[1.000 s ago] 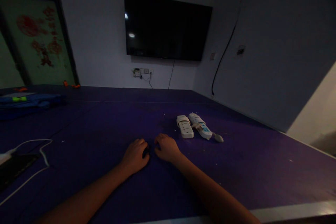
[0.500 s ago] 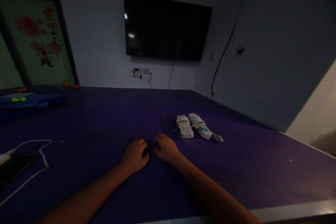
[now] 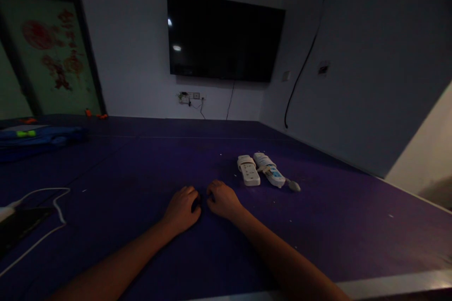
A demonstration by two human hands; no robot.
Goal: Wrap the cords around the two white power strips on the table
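My left hand (image 3: 182, 210) rests on the purple tabletop (image 3: 148, 164), its fingers loosely curled in and a dark gap showing between thumb and forefinger. A short way to its right lies my right hand (image 3: 223, 199), also curled like a loose fist. The two hands are apart, and nothing shows in either. Beyond my right hand sits a white power strip (image 3: 250, 175) with its cord wound around one end. Beside it is a second white power strip (image 3: 273, 175), with blue on its face, a wound cord and a grey-white plug (image 3: 294, 186) at its near end.
A dark flat device (image 3: 21, 228) with a white cable (image 3: 52, 193) lies at the left. Behind it is a blue folded item (image 3: 45, 136). Small white scraps dot the table. A television (image 3: 226, 37) hangs on the far wall; a black cable (image 3: 303, 70) hangs at the right.
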